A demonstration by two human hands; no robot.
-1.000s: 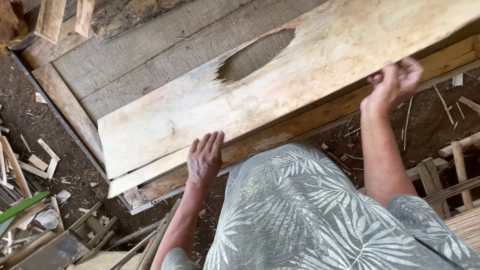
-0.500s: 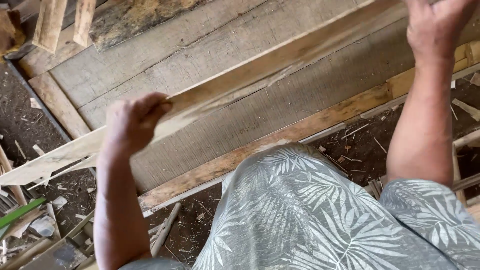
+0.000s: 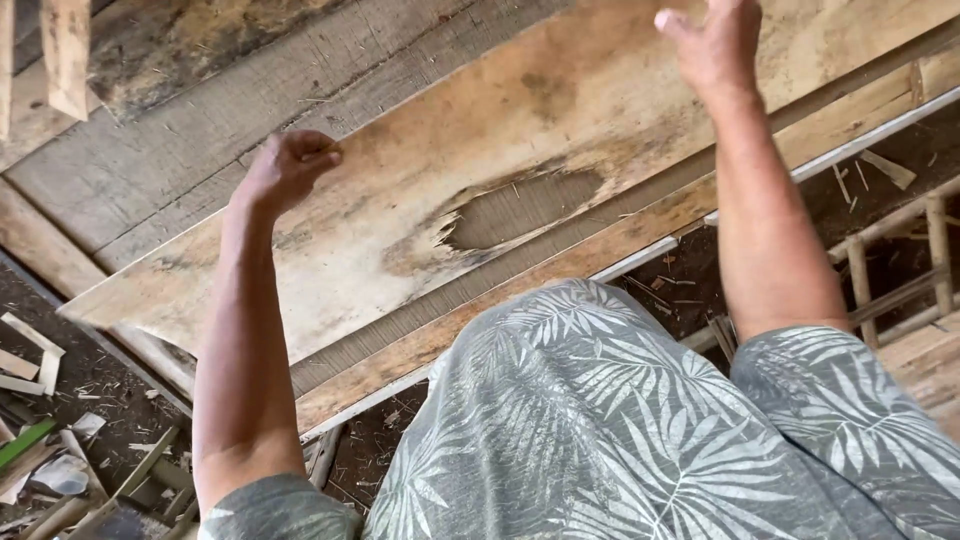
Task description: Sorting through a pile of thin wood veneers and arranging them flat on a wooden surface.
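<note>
A long pale wooden board (image 3: pixel 520 150) with a ragged hole (image 3: pixel 520 210) lies slanted across grey weathered planks (image 3: pixel 150 160), its stained face up. At the board's far edge my left hand (image 3: pixel 290 165) curls its fingers on the wood. Farther along to the right, my right hand (image 3: pixel 715 40) is raised over the same edge with fingers apart and nothing in it. My leaf-patterned shirt (image 3: pixel 600 420) hides the near side of the platform.
A light wooden beam (image 3: pixel 400 365) runs along the platform's near edge. Dirt ground with wood scraps (image 3: pixel 40 370) and a green strip (image 3: pixel 25 440) lies at the left. A bamboo frame (image 3: pixel 900 260) stands at the right. Short pale boards (image 3: pixel 65 50) sit at the top left.
The board was tipped up on its edge and turned over; it now lies with its other face up. Both hands moved from its near edge to its far edge, and the right hand has let go.
</note>
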